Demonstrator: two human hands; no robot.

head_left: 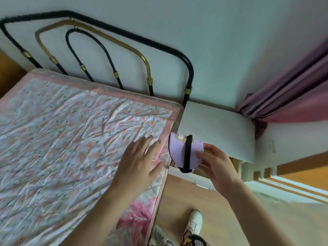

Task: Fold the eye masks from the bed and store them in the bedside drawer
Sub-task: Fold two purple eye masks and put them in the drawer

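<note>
A black and brass metal headboard stands against the wall, purple curtains hanging at right.

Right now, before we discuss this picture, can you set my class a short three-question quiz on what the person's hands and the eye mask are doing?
1. True or false: the left hand has its grip closed on the folded lilac fabric eye mask with the black elastic strap.
2. Which hand holds the mask? A) the left hand B) the right hand C) both
3. Fill in: the open left hand is over the floral quilted ______.

Key
1. False: the left hand is open, fingers spread, apart from the mask.
2. B: the right hand pinches the mask's edge, in front of the white bedside cabinet.
3. Bedspread.
</note>
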